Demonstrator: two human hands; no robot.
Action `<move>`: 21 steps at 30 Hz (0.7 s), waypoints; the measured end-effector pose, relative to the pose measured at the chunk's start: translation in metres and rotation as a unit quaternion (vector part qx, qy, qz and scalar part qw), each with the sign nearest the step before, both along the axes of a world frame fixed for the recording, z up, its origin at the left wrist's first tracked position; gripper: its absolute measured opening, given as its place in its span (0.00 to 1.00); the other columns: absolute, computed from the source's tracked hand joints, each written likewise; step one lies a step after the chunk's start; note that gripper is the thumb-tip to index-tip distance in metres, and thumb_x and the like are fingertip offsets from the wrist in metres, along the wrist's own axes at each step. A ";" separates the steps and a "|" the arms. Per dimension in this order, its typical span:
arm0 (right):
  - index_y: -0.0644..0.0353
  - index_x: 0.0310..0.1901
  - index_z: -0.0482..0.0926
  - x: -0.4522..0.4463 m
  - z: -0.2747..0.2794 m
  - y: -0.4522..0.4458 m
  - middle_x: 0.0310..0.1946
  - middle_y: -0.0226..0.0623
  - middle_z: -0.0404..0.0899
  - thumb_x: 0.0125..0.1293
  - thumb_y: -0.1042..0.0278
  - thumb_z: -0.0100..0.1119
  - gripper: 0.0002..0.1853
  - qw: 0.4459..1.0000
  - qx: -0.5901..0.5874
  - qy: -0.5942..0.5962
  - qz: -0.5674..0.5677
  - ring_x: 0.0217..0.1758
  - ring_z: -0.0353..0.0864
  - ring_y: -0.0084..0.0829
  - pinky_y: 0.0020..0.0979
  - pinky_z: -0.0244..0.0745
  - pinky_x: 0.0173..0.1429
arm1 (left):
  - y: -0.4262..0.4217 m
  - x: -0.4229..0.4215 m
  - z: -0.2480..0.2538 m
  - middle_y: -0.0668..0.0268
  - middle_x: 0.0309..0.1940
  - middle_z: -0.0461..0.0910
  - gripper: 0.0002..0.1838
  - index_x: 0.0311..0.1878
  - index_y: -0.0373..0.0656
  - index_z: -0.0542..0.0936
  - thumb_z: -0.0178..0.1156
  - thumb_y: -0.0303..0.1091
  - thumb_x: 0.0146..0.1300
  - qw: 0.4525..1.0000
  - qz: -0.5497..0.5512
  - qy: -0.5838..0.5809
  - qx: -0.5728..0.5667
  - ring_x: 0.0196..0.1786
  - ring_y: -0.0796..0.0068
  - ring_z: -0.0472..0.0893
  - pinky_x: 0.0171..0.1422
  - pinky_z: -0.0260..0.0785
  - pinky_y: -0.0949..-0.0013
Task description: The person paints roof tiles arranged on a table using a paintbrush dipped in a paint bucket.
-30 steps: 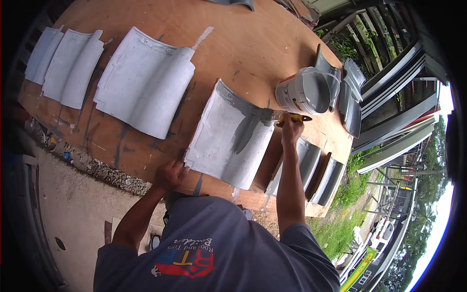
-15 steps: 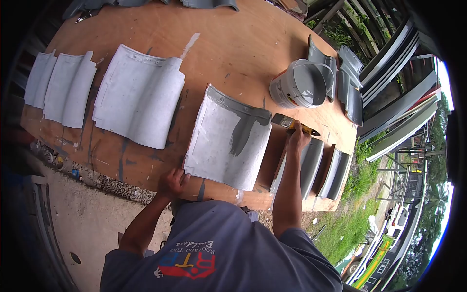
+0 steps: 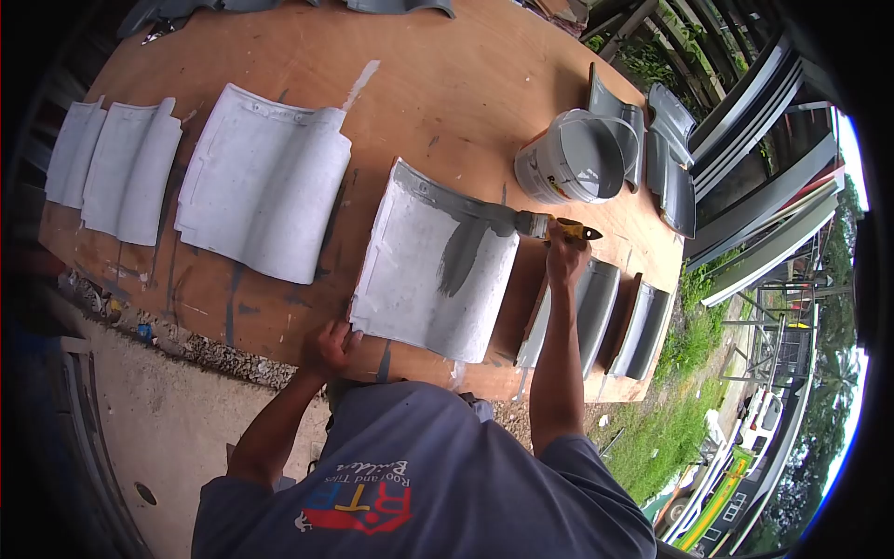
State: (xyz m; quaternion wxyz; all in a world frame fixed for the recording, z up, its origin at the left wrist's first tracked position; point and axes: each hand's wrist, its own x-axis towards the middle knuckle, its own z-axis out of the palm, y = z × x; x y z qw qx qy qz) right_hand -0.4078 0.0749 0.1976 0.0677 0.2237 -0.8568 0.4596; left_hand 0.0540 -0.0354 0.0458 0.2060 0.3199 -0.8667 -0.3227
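A white curved roof tile [image 3: 410, 289] lies on the wooden table [image 3: 447, 84], with grey paint along its top edge and a grey streak running down its face. My left hand [image 3: 331, 348] is closed at the tile's lower left corner, fingers curled against the edge. In my right hand [image 3: 566, 257] is a paintbrush [image 3: 579, 231], gripped by its yellow and black handle. The bristles touch the tile's upper right corner. Beyond my right hand stands a paint bucket [image 3: 543, 175] of grey paint, its handle resting to the right.
More white tiles [image 3: 265, 182] lie to the left. Grey-painted tiles [image 3: 596, 312] sit at the right, with others behind the bucket [image 3: 670, 186] and along the far edge. Long metal sheets [image 3: 754, 205] lean beyond the table's right side, near grass and a parked vehicle.
My right hand has shifted slightly left and up, and the brush has turned so that its bristles now meet the tile's upper right corner. My left hand stays in place.
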 end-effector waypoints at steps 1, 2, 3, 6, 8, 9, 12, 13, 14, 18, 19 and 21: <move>0.67 0.46 0.89 0.007 0.012 0.001 0.34 0.46 0.91 0.69 0.59 0.74 0.17 0.997 0.055 0.045 0.028 0.36 0.90 0.41 0.38 0.83 0.47 | 0.000 0.001 -0.001 0.55 0.33 0.82 0.18 0.39 0.44 0.83 0.67 0.50 0.70 1.000 0.001 -0.002 0.001 0.33 0.46 0.85 0.37 0.79 0.47; 0.64 0.47 0.90 0.015 0.021 0.001 0.40 0.46 0.91 0.69 0.63 0.74 0.13 0.993 0.092 0.061 0.035 0.41 0.91 0.45 0.38 0.83 0.50 | 0.000 0.002 -0.003 0.55 0.33 0.82 0.17 0.39 0.44 0.82 0.67 0.50 0.70 1.000 -0.001 -0.003 -0.002 0.33 0.46 0.85 0.37 0.78 0.47; 0.64 0.47 0.90 0.023 0.026 -0.002 0.40 0.46 0.91 0.69 0.63 0.74 0.13 0.993 0.093 0.060 0.034 0.41 0.91 0.45 0.38 0.83 0.50 | 0.000 0.001 -0.004 0.55 0.33 0.82 0.17 0.39 0.44 0.82 0.67 0.50 0.70 1.000 -0.005 -0.003 -0.005 0.33 0.46 0.85 0.37 0.78 0.47; 0.64 0.48 0.89 0.040 0.023 0.000 0.47 0.46 0.90 0.65 0.77 0.73 0.10 0.973 0.072 0.093 0.199 0.50 0.90 0.45 0.39 0.82 0.57 | 0.000 0.001 -0.004 0.55 0.33 0.82 0.17 0.39 0.44 0.82 0.67 0.49 0.70 1.000 -0.007 0.006 0.001 0.33 0.46 0.85 0.37 0.78 0.47; 0.62 0.47 0.90 0.046 0.017 0.013 0.45 0.44 0.89 0.62 0.77 0.74 0.11 0.952 0.119 0.119 0.255 0.48 0.88 0.47 0.40 0.82 0.56 | 0.000 0.000 -0.004 0.55 0.33 0.82 0.17 0.39 0.44 0.82 0.67 0.49 0.70 1.000 -0.009 0.006 -0.001 0.33 0.46 0.85 0.37 0.78 0.47; 0.62 0.46 0.89 0.052 0.017 0.020 0.44 0.43 0.89 0.61 0.77 0.74 0.11 0.946 0.133 0.122 0.270 0.48 0.88 0.48 0.41 0.82 0.56 | -0.001 0.000 -0.004 0.55 0.33 0.82 0.17 0.39 0.44 0.82 0.67 0.49 0.70 1.000 -0.007 0.003 -0.003 0.33 0.46 0.85 0.37 0.78 0.47; 0.62 0.45 0.89 0.075 0.039 0.041 0.43 0.42 0.90 0.61 0.77 0.74 0.10 0.936 0.200 0.009 0.289 0.46 0.90 0.42 0.38 0.83 0.52 | 0.000 0.001 -0.002 0.54 0.33 0.82 0.17 0.39 0.44 0.82 0.67 0.49 0.70 1.000 -0.006 0.004 -0.004 0.34 0.46 0.85 0.37 0.78 0.47; 0.62 0.45 0.89 0.075 0.048 0.047 0.43 0.42 0.90 0.61 0.77 0.74 0.10 0.936 0.200 0.011 0.289 0.46 0.90 0.42 0.38 0.83 0.52 | 0.001 0.000 -0.004 0.54 0.33 0.82 0.17 0.39 0.44 0.82 0.67 0.49 0.70 1.000 -0.006 0.007 -0.004 0.34 0.46 0.85 0.37 0.78 0.47; 0.62 0.46 0.90 0.073 0.056 0.053 0.43 0.41 0.91 0.60 0.79 0.74 0.12 0.909 0.253 -0.070 0.325 0.46 0.91 0.38 0.35 0.84 0.53 | 0.001 0.000 -0.005 0.54 0.33 0.82 0.17 0.39 0.44 0.82 0.67 0.49 0.71 1.000 -0.001 0.007 0.000 0.34 0.46 0.85 0.37 0.79 0.47; 0.62 0.47 0.90 0.066 0.076 0.044 0.40 0.39 0.92 0.61 0.80 0.73 0.12 0.872 0.302 -0.166 0.347 0.44 0.91 0.29 0.31 0.85 0.52 | 0.000 0.001 -0.005 0.54 0.32 0.82 0.17 0.39 0.43 0.82 0.66 0.49 0.71 1.000 -0.009 -0.001 -0.001 0.33 0.45 0.85 0.37 0.79 0.47; 0.63 0.47 0.90 0.063 0.080 0.032 0.40 0.39 0.92 0.62 0.79 0.73 0.11 0.880 0.293 -0.152 0.341 0.43 0.91 0.29 0.31 0.85 0.51 | -0.001 0.002 -0.005 0.54 0.32 0.82 0.17 0.39 0.43 0.82 0.66 0.49 0.71 1.000 -0.012 -0.002 -0.004 0.33 0.45 0.85 0.37 0.79 0.47; 0.63 0.45 0.90 0.043 0.073 0.008 0.40 0.42 0.92 0.64 0.74 0.73 0.08 0.898 0.298 -0.127 0.297 0.42 0.91 0.33 0.34 0.84 0.50 | 0.000 0.001 -0.005 0.54 0.32 0.81 0.17 0.39 0.43 0.82 0.66 0.49 0.71 1.000 -0.011 -0.001 0.001 0.33 0.45 0.85 0.37 0.79 0.47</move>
